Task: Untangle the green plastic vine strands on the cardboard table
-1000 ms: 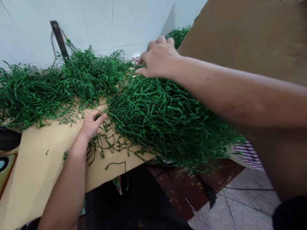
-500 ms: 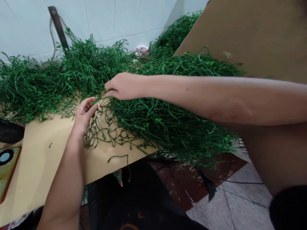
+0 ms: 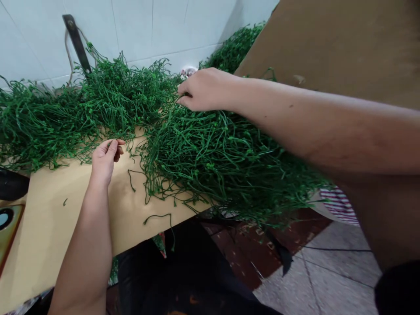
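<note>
Tiled wall (image 3: 183, 26), leaning cardboard (image 3: 344, 43) — right hand (image 3: 205, 89) pinching green strands (image 3: 210, 153)

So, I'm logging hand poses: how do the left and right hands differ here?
The left hand sits low at the near edge of the green strands, over the tan board. The right hand reaches farther, on top of them. The left is loosely curled and its grip is unclear, while the right, knuckles up, seems to pinch strands. Both are bare and work at the same tangle.

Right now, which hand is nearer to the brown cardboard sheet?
Right. The right hand lies on the green strands beside the cardboard sheet; the left hand is over the yellow board.
</note>
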`<state>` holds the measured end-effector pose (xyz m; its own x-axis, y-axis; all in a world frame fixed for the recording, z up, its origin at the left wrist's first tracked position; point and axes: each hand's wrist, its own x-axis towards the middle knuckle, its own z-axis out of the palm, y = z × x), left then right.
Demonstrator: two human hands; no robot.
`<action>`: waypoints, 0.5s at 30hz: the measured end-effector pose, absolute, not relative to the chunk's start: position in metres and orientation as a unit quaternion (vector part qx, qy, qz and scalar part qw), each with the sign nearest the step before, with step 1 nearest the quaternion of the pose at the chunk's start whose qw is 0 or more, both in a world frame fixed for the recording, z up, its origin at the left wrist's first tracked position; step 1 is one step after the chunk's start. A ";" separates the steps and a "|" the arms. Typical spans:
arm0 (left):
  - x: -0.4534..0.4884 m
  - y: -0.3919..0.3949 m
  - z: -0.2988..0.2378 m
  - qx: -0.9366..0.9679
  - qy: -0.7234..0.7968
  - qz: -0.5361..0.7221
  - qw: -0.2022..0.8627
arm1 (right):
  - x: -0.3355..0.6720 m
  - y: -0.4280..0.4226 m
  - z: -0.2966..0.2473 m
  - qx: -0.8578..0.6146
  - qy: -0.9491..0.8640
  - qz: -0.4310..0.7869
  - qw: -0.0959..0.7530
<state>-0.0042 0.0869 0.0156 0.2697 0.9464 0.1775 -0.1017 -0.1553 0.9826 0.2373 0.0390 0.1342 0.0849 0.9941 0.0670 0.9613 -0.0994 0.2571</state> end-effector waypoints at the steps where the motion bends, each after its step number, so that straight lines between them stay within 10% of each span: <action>1: -0.003 0.086 0.016 0.591 0.362 0.478 0.539 | 0.237 0.038 0.134 0.735 0.667 0.107 0.068; 15: -0.006 0.104 -0.020 0.785 0.381 0.442 0.208 | 0.210 0.035 0.169 0.693 0.703 0.147 -0.060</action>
